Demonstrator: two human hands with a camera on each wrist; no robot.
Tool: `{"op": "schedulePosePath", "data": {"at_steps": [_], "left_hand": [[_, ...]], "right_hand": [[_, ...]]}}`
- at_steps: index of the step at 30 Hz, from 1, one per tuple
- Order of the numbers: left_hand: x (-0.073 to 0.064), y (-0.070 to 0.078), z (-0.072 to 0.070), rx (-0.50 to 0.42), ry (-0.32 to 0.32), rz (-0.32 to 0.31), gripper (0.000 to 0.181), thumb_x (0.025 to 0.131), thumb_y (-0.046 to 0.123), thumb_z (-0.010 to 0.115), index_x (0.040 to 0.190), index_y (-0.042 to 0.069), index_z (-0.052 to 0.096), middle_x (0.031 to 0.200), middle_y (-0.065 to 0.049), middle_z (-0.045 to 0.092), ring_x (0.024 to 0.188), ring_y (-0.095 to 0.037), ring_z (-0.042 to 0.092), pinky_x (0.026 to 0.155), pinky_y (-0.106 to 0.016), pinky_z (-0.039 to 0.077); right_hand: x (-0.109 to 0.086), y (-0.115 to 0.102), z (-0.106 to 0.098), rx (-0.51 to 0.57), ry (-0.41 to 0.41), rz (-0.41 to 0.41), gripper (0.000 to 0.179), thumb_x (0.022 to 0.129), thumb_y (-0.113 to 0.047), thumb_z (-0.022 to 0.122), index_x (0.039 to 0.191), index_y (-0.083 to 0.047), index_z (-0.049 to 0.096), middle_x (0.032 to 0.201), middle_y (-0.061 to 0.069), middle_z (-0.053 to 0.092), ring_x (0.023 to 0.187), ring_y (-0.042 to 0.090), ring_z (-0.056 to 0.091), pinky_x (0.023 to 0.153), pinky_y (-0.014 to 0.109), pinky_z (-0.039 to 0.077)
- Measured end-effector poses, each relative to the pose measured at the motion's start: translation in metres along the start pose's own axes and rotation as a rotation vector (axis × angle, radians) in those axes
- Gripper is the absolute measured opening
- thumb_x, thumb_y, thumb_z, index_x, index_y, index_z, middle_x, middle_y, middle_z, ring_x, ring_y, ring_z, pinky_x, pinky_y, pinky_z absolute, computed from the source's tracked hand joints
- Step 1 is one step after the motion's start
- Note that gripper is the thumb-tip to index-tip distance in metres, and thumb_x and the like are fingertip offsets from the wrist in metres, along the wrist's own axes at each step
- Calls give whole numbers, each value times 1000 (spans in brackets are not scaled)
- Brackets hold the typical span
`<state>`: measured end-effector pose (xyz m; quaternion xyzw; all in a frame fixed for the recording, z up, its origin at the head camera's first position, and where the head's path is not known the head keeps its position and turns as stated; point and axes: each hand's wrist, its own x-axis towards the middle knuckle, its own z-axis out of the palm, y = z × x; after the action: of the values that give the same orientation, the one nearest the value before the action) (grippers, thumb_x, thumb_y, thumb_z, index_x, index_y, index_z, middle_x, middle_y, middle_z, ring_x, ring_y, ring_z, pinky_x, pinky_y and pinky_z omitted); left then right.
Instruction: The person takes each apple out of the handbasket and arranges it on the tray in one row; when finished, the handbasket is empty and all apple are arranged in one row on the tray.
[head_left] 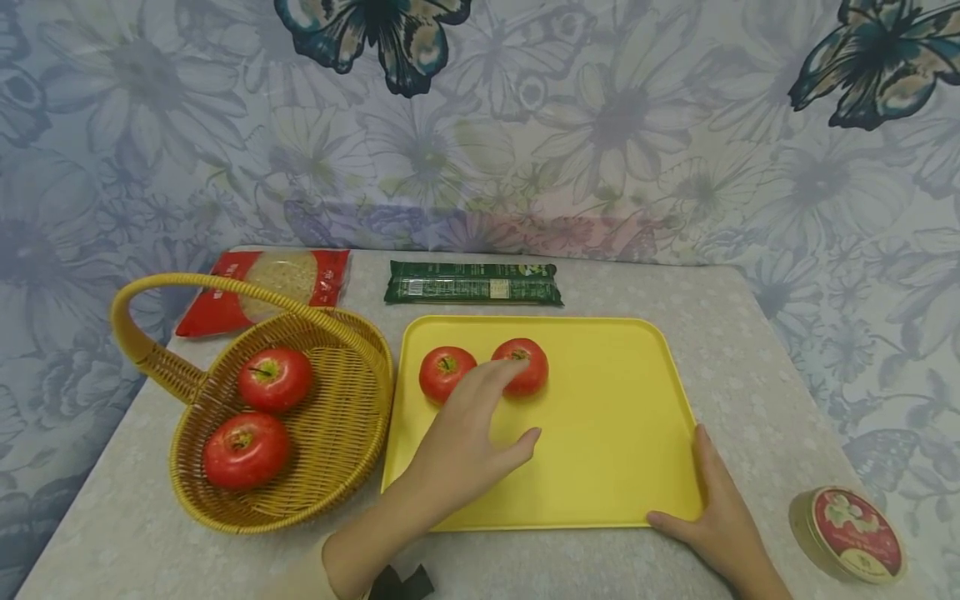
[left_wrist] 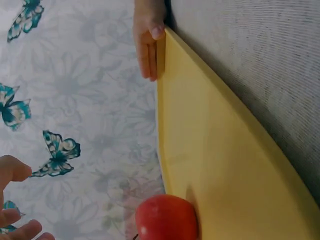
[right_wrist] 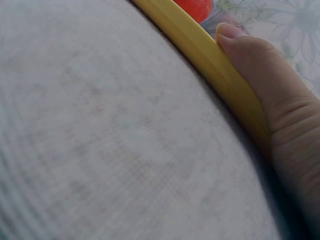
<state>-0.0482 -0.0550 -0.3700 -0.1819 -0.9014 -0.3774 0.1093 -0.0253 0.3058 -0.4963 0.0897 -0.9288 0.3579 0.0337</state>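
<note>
Tray [head_left: 607, 429]: two apples [head_left: 444, 372] on it, toward the far left. Left hand [head_left: 467, 440]: over the tray, near the right one, fingers and thumb apart. Right hand [head_left: 716, 515]: thumb and fingers clamped on tray's near right corner. Basket [head_left: 339, 417], left of tray: two more apples [head_left: 247, 452]. Tin [head_left: 857, 533]: beyond, right

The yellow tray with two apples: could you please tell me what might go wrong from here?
The round apples lie loose on the yellow tray, so the open left hand above it might nudge one into rolling. The right hand grips the tray's near right corner; lifting it could tilt the tray and send the apples toward the wicker basket.
</note>
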Motion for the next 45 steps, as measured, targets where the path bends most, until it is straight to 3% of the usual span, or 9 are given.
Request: {"op": "schedulePosePath", "data": {"at_steps": [10,14,19,22,28,32,36,41,45], "left_hand": [[-36,-24,-39,-76,-112,22,62,83,32,80,138,33,50,140,15,49,132,-8,47,102,-41,50],[-45,-35,-54,-60,-119,20,62,82,32,81,137,35,51,136,16,53,128,-8,52,99,-42,52],[-49,-43,-87,-7,-135,2,62,84,38,79,139,38,48,134,18,54,126,-6,53,100,-43,51],[-51,-50,-106,9,-137,37,62,83,33,81,137,35,51,133,16,57,124,-7,54,98,-38,52],[-64,-74,-134,15,-151,67,71,75,23,88,137,31,53,132,13,59,123,-1,54,97,-13,46],[-75,-94,-150,22,-126,27,73,71,18,90,135,28,55,130,13,60,121,3,54,96,-6,41],[-86,-116,-165,-55,-110,-79,69,72,8,88,133,22,58,130,9,61,120,4,53,92,-6,42],[-97,-142,-179,-167,-165,-193,66,80,2,80,139,15,52,136,8,55,121,4,54,87,-14,51],[-103,-155,-183,-141,-211,-236,68,82,7,80,142,13,49,137,10,51,115,5,56,80,-19,55]], "right_hand": [[-1,0,0,17,-10,9,134,66,-30,93,160,-15,-1,165,23,8,148,51,13,106,-2,-1],[-1,1,0,6,-2,-1,134,66,-30,93,160,-15,0,165,24,9,148,50,14,106,-2,0],[0,2,0,8,2,-2,134,66,-29,93,160,-15,0,165,23,9,149,49,14,106,-2,0],[0,1,0,20,-6,7,134,66,-28,93,161,-15,0,165,23,8,149,49,13,106,-2,0],[1,-1,0,24,-17,12,134,67,-28,93,160,-15,-2,165,22,6,149,50,12,105,-2,0],[1,-1,0,11,-18,13,134,67,-30,92,160,-15,-2,166,21,6,149,49,12,106,-1,0],[2,-2,-1,9,-20,16,134,67,-30,92,160,-15,-2,166,21,6,149,49,12,106,-1,-1],[2,-3,-3,20,-29,26,133,69,-29,92,160,-15,-3,166,22,4,149,50,11,105,0,-1],[2,0,-2,19,-30,28,133,69,-29,92,160,-15,-4,166,22,4,149,50,11,105,0,-1]]}}
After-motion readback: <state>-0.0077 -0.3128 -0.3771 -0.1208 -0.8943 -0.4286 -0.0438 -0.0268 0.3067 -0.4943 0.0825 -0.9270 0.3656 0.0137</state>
